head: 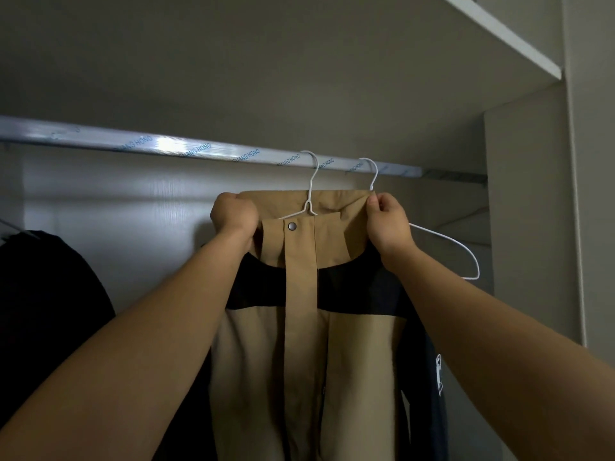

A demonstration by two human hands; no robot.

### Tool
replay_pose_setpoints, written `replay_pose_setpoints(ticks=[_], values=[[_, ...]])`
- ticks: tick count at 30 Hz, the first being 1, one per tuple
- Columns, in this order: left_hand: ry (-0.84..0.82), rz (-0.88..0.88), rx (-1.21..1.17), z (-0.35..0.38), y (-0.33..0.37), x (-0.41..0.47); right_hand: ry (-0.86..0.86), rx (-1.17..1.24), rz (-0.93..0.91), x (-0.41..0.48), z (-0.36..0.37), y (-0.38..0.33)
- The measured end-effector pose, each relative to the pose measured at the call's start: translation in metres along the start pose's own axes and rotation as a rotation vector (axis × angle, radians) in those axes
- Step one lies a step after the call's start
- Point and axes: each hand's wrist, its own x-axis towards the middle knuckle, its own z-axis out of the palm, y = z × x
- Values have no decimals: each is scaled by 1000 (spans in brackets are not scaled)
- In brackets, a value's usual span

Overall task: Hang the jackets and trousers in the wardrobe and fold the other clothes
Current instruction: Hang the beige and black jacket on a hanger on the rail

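The left hand (234,216) is curled tightly round the left edge of the collar. The right hand (389,224) pinches the collar's upper right corner between thumb and fingertips. Both hold the tan and black fabric jacket (299,294), whose front is closed by a round metal snap (292,225). It hangs on a white wire hanger (311,194) hooked over the silver metal wardrobe rail (166,144), toward the rail's right end. A second, bare white wire hanger (459,254) hooks just to its right. A dark garment (50,311) hangs near the left end. A white board shelf (499,34) runs overhead.
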Motion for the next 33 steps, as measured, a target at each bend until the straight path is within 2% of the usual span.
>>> replay_pose_setpoints(ticks=[2, 4, 7, 9, 10, 14, 18, 21, 24, 28, 33], values=[[-14, 38, 51, 0, 2, -5, -65, -33, -9, -3, -7, 2], [-10, 156, 104, 1, 3, -15, -138, -84, -21, -6, -14, 3], [55, 525, 285, 9, 8, -37, -188, -363, -104, -10, -29, 5], [21, 684, 399, 18, 16, -48, -248, -572, -134, -14, -41, 9], [-29, 678, 434, 23, 21, -52, -300, -650, -143, -16, -46, 12], [-146, 467, 612, 40, 35, -59, -417, -794, -223, -30, -65, 15], [-168, 487, 676, 36, 34, -61, -408, -658, -327, -50, -79, 5], [-123, 464, 682, 18, 34, -63, -445, -514, -338, -70, -76, -9], [-86, 422, 622, -11, 28, -57, -508, -429, -425, -94, -58, -32], [18, 396, 563, -56, 16, -45, -545, -399, -541, -122, -24, -58], [121, 445, 561, -95, 4, -40, -577, -356, -584, -139, 9, -70]])
